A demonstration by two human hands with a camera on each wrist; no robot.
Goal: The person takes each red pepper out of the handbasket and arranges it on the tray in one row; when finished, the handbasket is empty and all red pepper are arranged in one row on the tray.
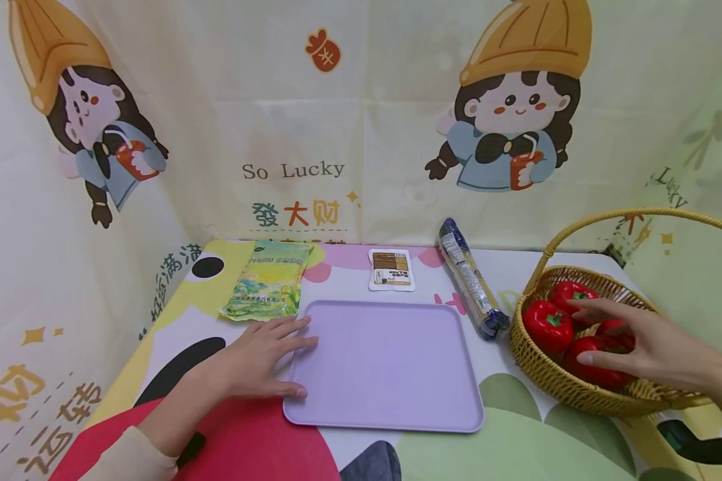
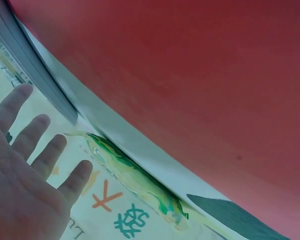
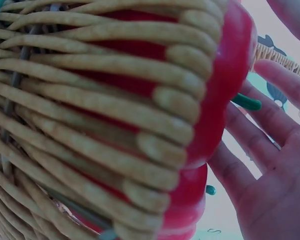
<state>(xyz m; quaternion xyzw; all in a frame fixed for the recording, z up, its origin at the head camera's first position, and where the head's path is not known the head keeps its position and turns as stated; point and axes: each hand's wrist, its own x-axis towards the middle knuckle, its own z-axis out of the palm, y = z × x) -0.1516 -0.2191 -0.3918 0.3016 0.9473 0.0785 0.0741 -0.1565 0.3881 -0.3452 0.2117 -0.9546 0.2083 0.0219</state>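
Note:
My left hand (image 1: 259, 361) is at the left edge of a lilac rectangular tray (image 1: 385, 367), fingers extended toward its surface. The left wrist view shows those fingers (image 2: 50, 150) straight and spread, holding nothing. On the right, a woven wicker basket (image 1: 526, 347) with a tall handle contains several red bell peppers (image 1: 547, 327) with green stems. My right hand (image 1: 662, 347) reaches over the peppers, thumb and fingers apart. In the right wrist view its fingers lie beside a pepper (image 3: 234, 55) above the basket rim (image 3: 179, 110), not closed round it; whether they touch is unclear.
Behind the tray's left corner lies a green-yellow packet (image 1: 267, 280). A small white-edged packet (image 1: 392, 270) lies beyond the tray. A long blue-ended package (image 1: 472, 277) slants between tray and basket. A printed cloth (image 1: 361, 133) hangs behind the table.

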